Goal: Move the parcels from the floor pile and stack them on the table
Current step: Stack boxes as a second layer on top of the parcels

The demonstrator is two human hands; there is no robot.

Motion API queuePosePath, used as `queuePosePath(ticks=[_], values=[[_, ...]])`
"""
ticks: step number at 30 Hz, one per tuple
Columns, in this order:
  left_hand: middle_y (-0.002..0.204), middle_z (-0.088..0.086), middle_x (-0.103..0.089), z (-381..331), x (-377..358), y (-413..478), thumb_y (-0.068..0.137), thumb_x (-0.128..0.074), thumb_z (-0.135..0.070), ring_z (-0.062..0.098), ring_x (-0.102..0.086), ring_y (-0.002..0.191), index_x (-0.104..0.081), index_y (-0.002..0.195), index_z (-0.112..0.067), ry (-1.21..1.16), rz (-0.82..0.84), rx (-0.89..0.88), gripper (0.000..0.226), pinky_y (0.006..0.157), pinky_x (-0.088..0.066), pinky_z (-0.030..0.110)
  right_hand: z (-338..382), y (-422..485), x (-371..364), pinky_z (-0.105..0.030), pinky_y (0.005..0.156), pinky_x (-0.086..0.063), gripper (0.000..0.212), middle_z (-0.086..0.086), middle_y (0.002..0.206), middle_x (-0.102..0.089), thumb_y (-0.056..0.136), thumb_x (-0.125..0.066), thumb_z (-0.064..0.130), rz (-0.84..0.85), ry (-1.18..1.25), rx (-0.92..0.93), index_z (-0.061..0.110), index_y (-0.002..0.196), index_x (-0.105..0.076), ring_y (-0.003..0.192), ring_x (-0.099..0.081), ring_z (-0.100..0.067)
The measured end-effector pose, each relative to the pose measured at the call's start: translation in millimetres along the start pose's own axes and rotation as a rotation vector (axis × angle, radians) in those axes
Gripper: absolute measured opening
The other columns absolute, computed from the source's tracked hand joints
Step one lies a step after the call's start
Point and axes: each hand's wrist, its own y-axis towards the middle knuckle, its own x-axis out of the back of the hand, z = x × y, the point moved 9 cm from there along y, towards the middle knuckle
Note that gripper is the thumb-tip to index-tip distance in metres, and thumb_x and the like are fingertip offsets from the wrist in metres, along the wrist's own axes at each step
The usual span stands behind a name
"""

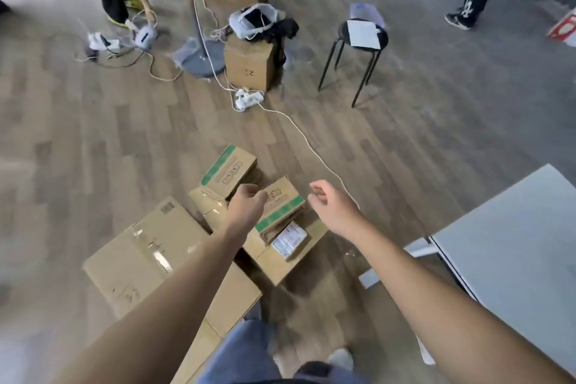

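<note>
Several cardboard parcels make up the floor pile, which lies heaped on the floor off the left edge of the table. None shows on the part of the tabletop I can see from here, so I judge the job barely begun, or the stack out of view. Both bare arms reach out over the heap. The left hand hovers with fingers loosely curled, gripping nothing, at one end of a green-striped parcel sitting atop the pile; whether it touches the cardboard I cannot tell. The right hand hangs just beside the parcel's other end, fingers relaxed and empty. A second striped parcel lies at the pile's far edge, a large flat parcel at its left edge, and a white-labelled parcel lower down. All of these, by my reckoning, are left to lift and stack.
</note>
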Motion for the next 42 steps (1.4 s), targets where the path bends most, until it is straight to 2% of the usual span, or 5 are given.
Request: queuePosePath(ticks=[16, 24, 27, 33, 42], values=[[0.126, 0.007, -0.057, 148.1, -12.8, 137.7, 0.094, -0.052, -0.025, 0.022, -0.054, 0.114, -0.043, 0.137, -0.013, -0.123, -0.068, 0.363, 0.046, 0.098, -0.049, 0.041, -88.5, 166.0, -123.4, -0.041, 0.099, -0.048, 0.037, -0.005, 0.135, -0.055, 0.098, -0.048, 0.030, 0.179, -0.112, -0.134, 0.019, 0.134, -0.048, 0.118, -0.056, -0.022], [0.122, 0.003, -0.059, 210.4, -92.8, 222.2, 0.094, -0.054, -0.019, 0.017, -0.055, 0.101, -0.043, 0.133, -0.011, -0.146, -0.098, 0.507, 0.041, 0.069, -0.047, 0.027, -180.3, 253.4, -154.4, -0.040, 0.109, -0.034, 0.055, -0.008, 0.152, -0.036, 0.101, -0.042, 0.035, 0.132, -0.176, -0.200, 0.015, 0.150, -0.028, 0.136, -0.039, -0.027], [0.116, 0.001, -0.059, 226.4, -104.8, 227.2, 0.093, -0.055, -0.014, 0.017, -0.055, 0.101, -0.041, 0.133, -0.014, -0.240, -0.108, 0.571, 0.042, 0.070, -0.046, 0.029, -200.3, 258.7, -167.5, -0.028, 0.092, -0.036, 0.056, -0.004, 0.147, -0.045, 0.101, -0.043, 0.036, 0.185, -0.148, -0.247, 0.016, 0.151, -0.028, 0.129, -0.046, -0.024], [0.114, 0.003, -0.063, 184.4, -96.9, 201.5, 0.092, -0.053, -0.011, 0.018, -0.060, 0.102, -0.042, 0.131, -0.014, -0.282, -0.175, 0.528, 0.040, 0.076, -0.050, 0.032, -184.0, 245.4, -130.1, -0.036, 0.087, -0.049, 0.040, -0.008, 0.122, -0.046, 0.095, -0.045, 0.044, 0.128, -0.086, -0.242, 0.018, 0.124, -0.054, 0.106, -0.056, -0.025], [0.118, 0.004, -0.061, 20.0, -91.1, 122.7, 0.093, -0.054, -0.021, 0.023, -0.062, 0.105, -0.040, 0.130, -0.015, -0.241, -0.139, 0.221, 0.039, 0.087, -0.056, 0.043, -111.3, 157.5, 47.6, -0.038, 0.076, -0.053, 0.037, -0.007, 0.109, -0.050, 0.093, -0.049, 0.051, -0.280, 0.099, -0.266, 0.017, 0.110, -0.053, 0.093, -0.057, -0.023]])
